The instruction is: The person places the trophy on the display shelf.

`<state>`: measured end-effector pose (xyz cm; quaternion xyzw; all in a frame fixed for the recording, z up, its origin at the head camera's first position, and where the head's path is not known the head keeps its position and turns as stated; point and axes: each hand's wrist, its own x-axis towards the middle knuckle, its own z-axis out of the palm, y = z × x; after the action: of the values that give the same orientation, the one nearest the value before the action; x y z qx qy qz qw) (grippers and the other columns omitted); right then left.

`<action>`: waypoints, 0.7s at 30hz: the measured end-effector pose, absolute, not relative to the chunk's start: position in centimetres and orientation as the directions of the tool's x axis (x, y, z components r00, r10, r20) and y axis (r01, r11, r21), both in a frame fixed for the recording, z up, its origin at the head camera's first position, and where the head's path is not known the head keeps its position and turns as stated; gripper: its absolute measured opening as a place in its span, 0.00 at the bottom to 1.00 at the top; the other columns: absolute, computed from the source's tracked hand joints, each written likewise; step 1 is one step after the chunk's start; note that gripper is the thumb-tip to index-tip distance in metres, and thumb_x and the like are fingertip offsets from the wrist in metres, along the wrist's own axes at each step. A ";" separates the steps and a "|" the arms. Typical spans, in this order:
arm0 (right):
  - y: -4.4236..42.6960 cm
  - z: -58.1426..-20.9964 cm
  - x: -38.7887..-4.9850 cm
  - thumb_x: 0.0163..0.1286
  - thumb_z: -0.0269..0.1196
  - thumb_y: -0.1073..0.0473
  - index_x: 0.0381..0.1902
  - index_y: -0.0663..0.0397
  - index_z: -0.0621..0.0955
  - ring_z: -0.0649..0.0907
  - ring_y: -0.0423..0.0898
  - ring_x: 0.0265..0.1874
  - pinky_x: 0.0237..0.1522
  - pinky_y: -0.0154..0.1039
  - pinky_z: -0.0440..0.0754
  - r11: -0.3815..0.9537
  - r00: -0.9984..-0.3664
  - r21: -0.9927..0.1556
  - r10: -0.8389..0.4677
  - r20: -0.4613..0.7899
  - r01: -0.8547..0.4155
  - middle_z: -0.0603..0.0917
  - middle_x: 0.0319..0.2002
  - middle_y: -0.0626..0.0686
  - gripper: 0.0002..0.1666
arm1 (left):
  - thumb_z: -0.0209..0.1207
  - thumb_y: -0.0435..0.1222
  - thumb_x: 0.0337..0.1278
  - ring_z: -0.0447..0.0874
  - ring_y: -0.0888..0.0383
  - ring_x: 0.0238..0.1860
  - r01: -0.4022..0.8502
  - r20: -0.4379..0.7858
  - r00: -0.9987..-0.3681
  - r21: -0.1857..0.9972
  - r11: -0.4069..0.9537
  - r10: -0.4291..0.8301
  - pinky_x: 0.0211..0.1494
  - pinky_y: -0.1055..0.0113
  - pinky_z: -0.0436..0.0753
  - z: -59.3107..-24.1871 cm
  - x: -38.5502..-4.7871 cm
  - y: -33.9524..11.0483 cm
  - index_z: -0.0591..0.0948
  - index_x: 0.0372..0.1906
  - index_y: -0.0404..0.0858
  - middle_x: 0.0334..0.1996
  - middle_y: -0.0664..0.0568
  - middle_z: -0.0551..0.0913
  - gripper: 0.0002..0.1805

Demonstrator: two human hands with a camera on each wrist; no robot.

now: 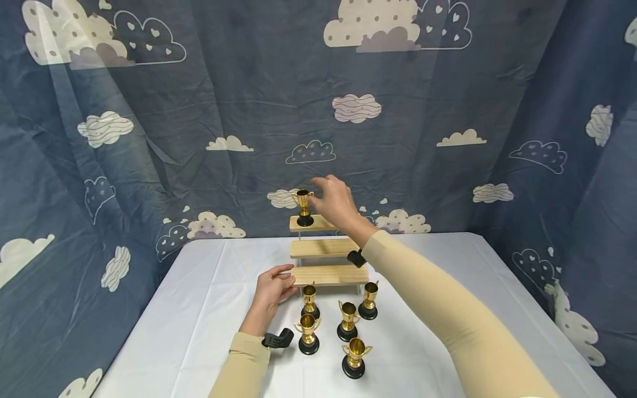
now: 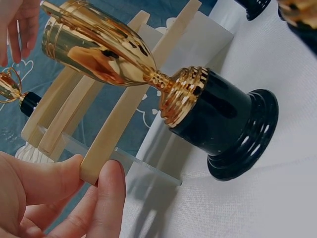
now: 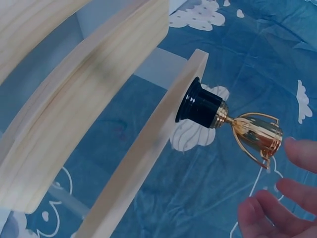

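Note:
A small gold trophy cup (image 1: 303, 202) with a black base stands upright at the left end of the top board of a three-step wooden shelf (image 1: 328, 275). My right hand (image 1: 334, 200) is beside this cup, fingers loosely bent and spread. In the right wrist view a gap shows between the fingertips (image 3: 296, 151) and the trophy's rim. With thumb and fingers, my left hand (image 1: 271, 288) pinches the left end of the lowest board, clearly seen in the left wrist view. Close to that hand stands another trophy cup (image 2: 148, 74) on the table.
Several more gold trophies, including one at the front (image 1: 355, 356) and one at the right (image 1: 369, 301), stand on the white-covered table (image 1: 209, 326) before the shelf. A dark blue cloud-print curtain (image 1: 259, 99) hangs behind and at both sides.

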<state>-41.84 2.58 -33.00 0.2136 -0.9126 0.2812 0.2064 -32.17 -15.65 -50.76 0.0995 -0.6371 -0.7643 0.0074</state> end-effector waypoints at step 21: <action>5.8 -32.7 -39.6 0.67 0.71 0.49 0.65 0.47 0.80 0.82 0.50 0.41 0.38 0.46 0.85 0.768 -0.808 -0.362 -0.326 0.490 -0.529 0.80 0.51 0.54 0.30 | 0.63 0.20 0.57 0.86 0.56 0.29 -0.108 -0.137 -0.981 0.975 -0.195 -0.140 0.37 0.65 0.90 -51.1 -32.3 -15.5 0.81 0.59 0.30 0.38 0.41 0.86 0.23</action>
<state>-39.61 5.78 -32.68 0.2330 -0.9178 0.2489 0.2037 -32.26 -15.51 -51.11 0.0980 -0.6343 -0.7668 0.0104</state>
